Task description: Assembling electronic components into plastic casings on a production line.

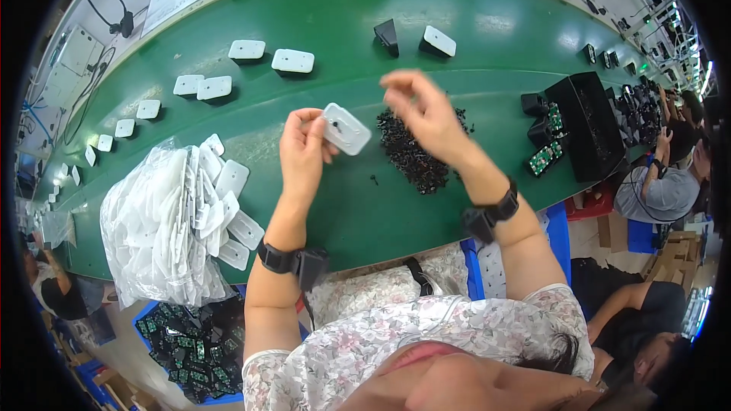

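Note:
My left hand (pixel 304 144) grips a white plastic cover (pixel 346 131) by its edge, thumb on top. The cover is rounded at the corners, with a raised rim and a small dark spot near its middle. To the right, my right hand (pixel 430 118) hovers over a heap of small black parts (pixel 415 154), its fingers bent and apart, with nothing visible between them. The single parts in the heap are too small to name. Left of my left hand, a clear plastic bag (pixel 148 221) spills many loose white covers (pixel 232 176) onto the green table (pixel 335 221).
White-topped black housings (pixel 293 61) stand in a curved row along the table's left and far side. A black housing (pixel 387 36) stands farther back. On the right are green circuit boards (pixel 545 158) and a black box (pixel 586 125). A blue bin of boards (pixel 190 342) stands below. Other people sit nearby.

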A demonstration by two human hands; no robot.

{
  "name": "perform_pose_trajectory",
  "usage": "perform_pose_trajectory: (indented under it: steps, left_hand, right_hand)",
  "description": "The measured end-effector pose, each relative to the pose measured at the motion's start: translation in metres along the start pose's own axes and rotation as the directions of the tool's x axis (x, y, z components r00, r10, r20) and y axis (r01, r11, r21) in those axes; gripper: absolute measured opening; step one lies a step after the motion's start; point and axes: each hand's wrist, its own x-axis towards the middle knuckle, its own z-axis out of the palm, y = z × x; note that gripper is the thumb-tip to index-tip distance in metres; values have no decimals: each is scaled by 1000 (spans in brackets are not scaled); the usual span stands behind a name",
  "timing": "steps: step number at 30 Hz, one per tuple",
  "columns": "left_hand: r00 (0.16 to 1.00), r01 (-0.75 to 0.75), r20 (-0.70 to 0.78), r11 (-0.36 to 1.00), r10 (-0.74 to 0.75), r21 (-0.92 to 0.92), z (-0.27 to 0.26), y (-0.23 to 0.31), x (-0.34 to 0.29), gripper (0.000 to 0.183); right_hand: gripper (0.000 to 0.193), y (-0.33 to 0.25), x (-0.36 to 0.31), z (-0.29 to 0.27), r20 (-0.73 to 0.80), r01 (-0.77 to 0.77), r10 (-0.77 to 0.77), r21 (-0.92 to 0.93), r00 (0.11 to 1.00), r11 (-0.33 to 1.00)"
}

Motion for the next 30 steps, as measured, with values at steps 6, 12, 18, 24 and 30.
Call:
perform_pose_trajectory:
  steps: [6, 12, 18, 24, 30]
  left_hand:
    - [955, -192, -72, 784, 288, 591, -19, -34, 16, 14]
    - [937, -211, 83, 360, 339, 909, 1, -13, -10, 68]
    - [888, -381, 262, 285, 379, 879, 5, -9, -10, 58]
    - [836, -467, 310, 293, 452, 834, 6, -12, -5, 54]
    - [843, -469, 315, 309, 437, 827, 7, -17, -6, 54]
  right_hand:
    - [48, 59, 115, -39, 382, 472, -362, -859, 850, 201]
    - [34, 58, 135, -41, 382, 399, -134, -792, 914, 462]
    - [36, 21, 95, -35, 31, 43, -32, -457, 999, 888]
    - [39, 17, 43, -55, -4, 148, -403, -927, 915, 345]
    - [37, 53, 18, -76, 104, 149, -165, -947, 981, 286]
